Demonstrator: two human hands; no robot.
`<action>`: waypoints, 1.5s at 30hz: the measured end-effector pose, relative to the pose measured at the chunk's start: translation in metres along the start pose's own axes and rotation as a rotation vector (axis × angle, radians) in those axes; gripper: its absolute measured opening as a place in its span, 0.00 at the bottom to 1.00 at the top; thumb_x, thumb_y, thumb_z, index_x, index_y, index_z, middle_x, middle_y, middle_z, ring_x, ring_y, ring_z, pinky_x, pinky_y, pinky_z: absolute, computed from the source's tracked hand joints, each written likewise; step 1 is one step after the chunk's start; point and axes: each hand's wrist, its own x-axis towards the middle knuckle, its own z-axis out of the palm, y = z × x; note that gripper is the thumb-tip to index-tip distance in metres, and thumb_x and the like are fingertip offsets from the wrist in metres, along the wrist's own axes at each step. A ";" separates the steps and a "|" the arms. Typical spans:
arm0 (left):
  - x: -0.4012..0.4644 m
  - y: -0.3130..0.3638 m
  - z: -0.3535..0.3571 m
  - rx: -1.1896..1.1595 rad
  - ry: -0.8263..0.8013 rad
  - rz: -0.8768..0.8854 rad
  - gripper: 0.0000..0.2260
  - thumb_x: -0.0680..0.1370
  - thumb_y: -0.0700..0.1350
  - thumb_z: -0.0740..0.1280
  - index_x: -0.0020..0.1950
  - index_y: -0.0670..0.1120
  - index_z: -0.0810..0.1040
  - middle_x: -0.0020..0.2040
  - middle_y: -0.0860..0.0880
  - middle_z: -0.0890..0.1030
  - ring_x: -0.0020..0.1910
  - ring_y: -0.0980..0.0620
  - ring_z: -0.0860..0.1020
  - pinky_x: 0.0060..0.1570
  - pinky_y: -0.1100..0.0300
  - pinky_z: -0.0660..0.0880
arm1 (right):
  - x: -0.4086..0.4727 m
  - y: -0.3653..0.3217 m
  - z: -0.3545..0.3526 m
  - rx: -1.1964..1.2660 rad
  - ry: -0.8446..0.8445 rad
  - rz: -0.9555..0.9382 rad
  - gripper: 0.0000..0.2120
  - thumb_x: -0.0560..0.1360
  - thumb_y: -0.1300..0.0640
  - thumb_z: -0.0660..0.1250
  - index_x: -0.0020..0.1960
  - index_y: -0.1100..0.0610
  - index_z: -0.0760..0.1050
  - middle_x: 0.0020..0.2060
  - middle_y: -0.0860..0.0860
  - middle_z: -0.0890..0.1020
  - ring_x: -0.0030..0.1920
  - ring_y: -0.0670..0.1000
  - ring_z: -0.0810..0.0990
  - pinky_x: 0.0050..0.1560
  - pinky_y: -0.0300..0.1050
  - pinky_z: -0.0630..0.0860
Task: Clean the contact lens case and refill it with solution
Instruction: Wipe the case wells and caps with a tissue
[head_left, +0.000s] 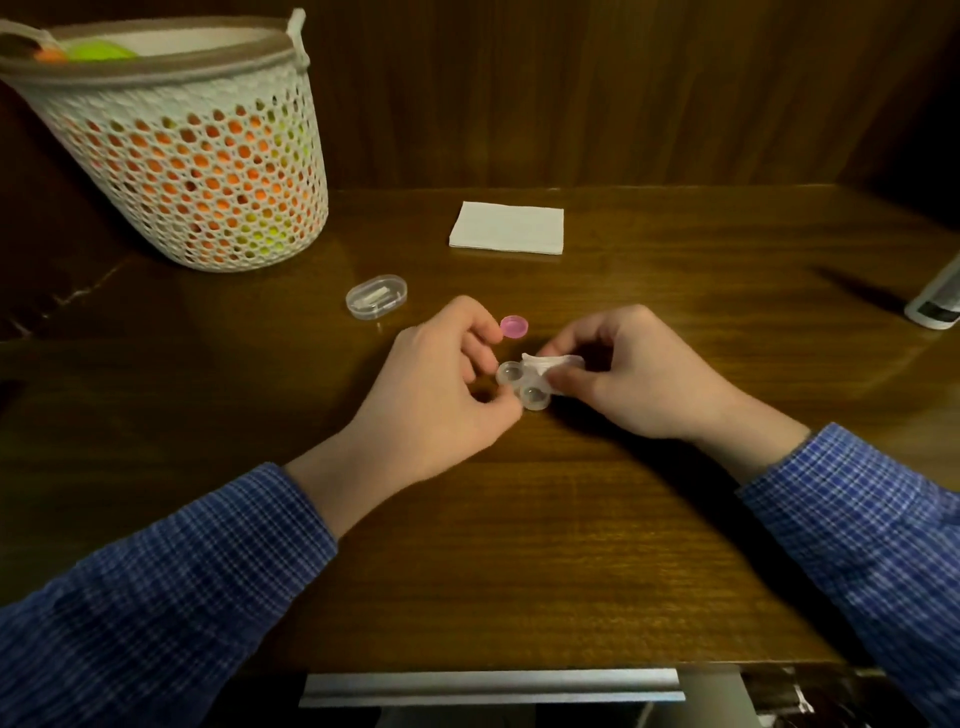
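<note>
Head camera looks down on the contact lens case (523, 385), which is held just above the bench (519, 545), near its middle, between the two hands. It is clear plastic with two round wells, both without caps. One well lies farther from the person and a little to the left, the other nearer and a little to the right, so the long axis of the case runs almost front to back, slightly slanted.

Left hand (441, 395) is on the left side of the case and pinches its near end with thumb and curled fingers. Right hand (634, 379) is on the right side and pinches a small piece of white tissue (545, 366), which touches the case between the wells. Both hands are at about equal nearness, but the wiping hand comes from the right, so I judge that the tissue must go leftward and down into each well in turn.

Pink cap (514, 327) lies on the bench just behind the left fingers. A second cap I cannot see. Clear oval box (376, 296) lies farther left and back, a folded white napkin (506, 228) behind, and a white mesh basket (176, 150) at the back left. At the right edge, well apart, lies a white bottle (937, 301), perhaps the solution.
</note>
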 end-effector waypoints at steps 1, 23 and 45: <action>0.003 -0.002 -0.003 0.023 -0.031 0.006 0.23 0.71 0.46 0.80 0.59 0.58 0.73 0.49 0.62 0.78 0.45 0.64 0.80 0.35 0.71 0.75 | 0.000 0.000 0.000 0.005 -0.013 -0.006 0.05 0.78 0.55 0.72 0.49 0.45 0.85 0.45 0.39 0.85 0.47 0.38 0.81 0.52 0.37 0.77; -0.002 0.002 0.004 0.108 0.013 0.063 0.28 0.73 0.51 0.79 0.71 0.53 0.75 0.39 0.61 0.81 0.43 0.70 0.80 0.36 0.74 0.78 | -0.016 -0.018 -0.001 0.112 -0.083 0.137 0.04 0.72 0.54 0.78 0.40 0.49 0.86 0.35 0.43 0.86 0.35 0.41 0.82 0.32 0.33 0.76; 0.009 -0.010 0.011 -0.106 -0.088 0.058 0.22 0.76 0.50 0.77 0.67 0.57 0.74 0.47 0.62 0.82 0.49 0.71 0.78 0.40 0.73 0.77 | 0.145 -0.022 -0.003 0.378 0.201 0.322 0.03 0.78 0.62 0.72 0.51 0.58 0.80 0.41 0.54 0.83 0.31 0.44 0.81 0.31 0.36 0.78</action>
